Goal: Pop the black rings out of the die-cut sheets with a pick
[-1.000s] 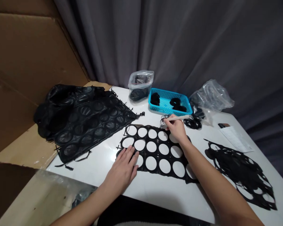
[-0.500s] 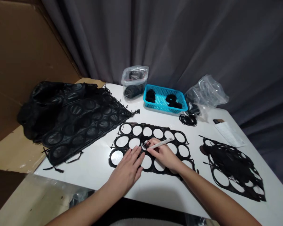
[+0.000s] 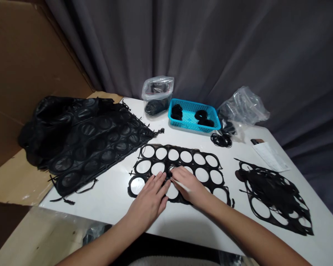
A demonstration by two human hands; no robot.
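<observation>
Pressing L hand (image 3: 148, 197) flat w/ fingers a bit spread on holey black sheet (image 3: 166, 162), found on white table (image 3: 119, 205) just under both hands. Pinching thin pale stick (image 3: 181, 184) in R hand (image 3: 190, 187), close beside L fingertips. Can see, going out from hands: at 12 o'clk, clear bag (image 3: 157, 88) w/ black stuff (image 3: 155, 107); at 1, blue basket (image 3: 193, 129) w/ black rings (image 3: 177, 111); at 2, black coil (image 3: 221, 140); at 3, messy black sheet (image 3: 277, 192); at 10, big black sheet (image 3: 100, 144).

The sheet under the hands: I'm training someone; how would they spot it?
On the white table, find the blue basket. Nearer you is a black sheet with rows of round holes. It lies flat, unlike the bunched pile leftward and tangled heap rightward.
</observation>
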